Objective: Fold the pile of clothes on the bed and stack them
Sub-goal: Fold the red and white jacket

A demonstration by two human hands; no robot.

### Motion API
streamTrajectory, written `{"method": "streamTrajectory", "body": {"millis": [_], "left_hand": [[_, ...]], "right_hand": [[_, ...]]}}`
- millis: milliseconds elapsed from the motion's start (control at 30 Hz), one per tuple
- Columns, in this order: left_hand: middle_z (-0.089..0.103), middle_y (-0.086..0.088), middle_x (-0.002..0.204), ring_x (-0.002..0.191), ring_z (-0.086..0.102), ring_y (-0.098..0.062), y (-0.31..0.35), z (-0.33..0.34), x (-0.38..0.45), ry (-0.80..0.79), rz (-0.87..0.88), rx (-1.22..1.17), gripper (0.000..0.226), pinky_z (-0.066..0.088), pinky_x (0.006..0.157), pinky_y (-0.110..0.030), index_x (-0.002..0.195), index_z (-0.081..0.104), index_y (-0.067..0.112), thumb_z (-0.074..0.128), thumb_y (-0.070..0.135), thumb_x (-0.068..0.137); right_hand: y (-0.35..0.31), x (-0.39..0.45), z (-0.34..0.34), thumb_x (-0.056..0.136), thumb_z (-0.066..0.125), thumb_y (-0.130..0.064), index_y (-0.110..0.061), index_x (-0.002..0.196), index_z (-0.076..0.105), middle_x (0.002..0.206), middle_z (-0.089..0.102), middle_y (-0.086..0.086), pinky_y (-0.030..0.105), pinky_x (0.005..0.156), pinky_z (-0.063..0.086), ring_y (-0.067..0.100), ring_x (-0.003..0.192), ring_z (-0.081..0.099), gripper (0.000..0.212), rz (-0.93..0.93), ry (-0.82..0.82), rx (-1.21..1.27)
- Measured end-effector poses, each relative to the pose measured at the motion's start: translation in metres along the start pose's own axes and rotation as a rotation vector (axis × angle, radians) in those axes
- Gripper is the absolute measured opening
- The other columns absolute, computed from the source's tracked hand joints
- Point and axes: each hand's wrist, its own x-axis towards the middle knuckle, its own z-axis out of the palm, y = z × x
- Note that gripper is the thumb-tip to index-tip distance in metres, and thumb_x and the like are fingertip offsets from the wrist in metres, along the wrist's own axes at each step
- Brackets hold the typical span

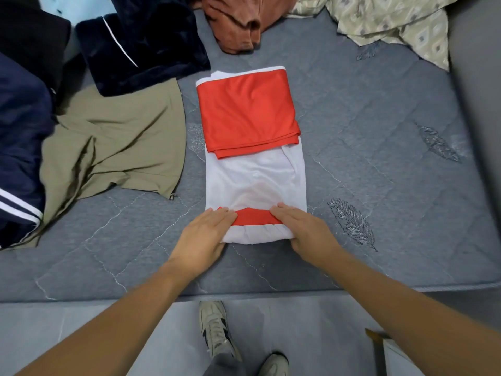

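A navy jacket with white stripes [21,147] is lying at the far left of the bed [379,147], with a khaki garment [116,147] spreading beside it and a dark velvet garment [146,47] overlapping the khaki one's far edge. In the middle, the red and white shirt [252,147] is lying as a long folded strip. The left hand [208,232] is gripping its near end, fingers [222,215] curled over the rolled hem; the right hand [303,229] is gripping the same hem's other corner. A rust garment [238,23] is lying beyond, and a patterned cloth [393,23] is crumpling at the far right.
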Motion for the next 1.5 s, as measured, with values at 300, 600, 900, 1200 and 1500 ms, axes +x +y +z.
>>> {"method": "streamTrajectory", "body": {"millis": [300,600,900,1200,1500], "left_hand": [[0.073,0.019,0.093,0.074,0.063,0.004,-0.04,-0.07,0.074,0.136,-0.423,-0.772,0.032,0.05,0.071,-0.016,0.102,0.07,0.033,0.077,0.007,0.086],[0.067,0.009,0.099,0.078,0.062,0.014,-0.07,-0.127,0.202,0.438,-0.483,-0.845,0.021,0.049,0.07,-0.009,0.115,0.058,0.016,0.07,0.016,0.098],[0.059,-0.001,0.138,0.125,0.058,-0.025,-0.085,-0.102,0.258,0.354,-1.006,-0.847,0.079,0.047,0.103,-0.041,0.137,0.049,0.018,0.08,0.063,0.08],[0.08,0.004,0.101,0.094,0.076,-0.02,-0.089,-0.109,0.234,0.341,-0.937,-1.213,0.048,0.06,0.079,-0.037,0.108,0.071,0.025,0.084,0.061,0.078],[0.08,0.011,0.097,0.085,0.079,-0.014,-0.121,-0.194,0.148,0.421,-0.867,-1.288,0.061,0.063,0.065,-0.031,0.11,0.072,0.03,0.085,0.071,0.067]], "right_hand": [[0.006,0.08,-0.072,0.08,0.086,-0.021,-0.027,0.095,0.07,0.081,0.068,-0.012,0.024,0.073,0.046,0.004,0.077,0.061,0.023,0.414,0.197,0.496],[0.02,0.214,-0.125,0.086,0.082,-0.019,-0.013,0.129,0.059,0.121,0.065,0.0,0.036,0.102,0.048,0.017,0.114,0.06,0.049,0.511,0.505,0.635],[0.077,0.28,-0.109,0.075,0.087,-0.048,-0.012,0.148,0.043,0.146,0.053,0.008,0.044,0.106,0.048,0.028,0.129,0.055,0.093,0.878,0.286,0.71],[0.054,0.272,-0.123,0.081,0.088,-0.028,-0.02,0.11,0.075,0.099,0.081,-0.002,0.028,0.061,0.061,0.018,0.09,0.078,0.033,0.673,0.183,1.203],[-0.062,0.276,-0.145,0.081,0.088,-0.028,-0.033,0.105,0.074,0.103,0.08,-0.008,0.027,0.063,0.062,0.014,0.09,0.078,0.029,0.494,0.152,1.22]]}}
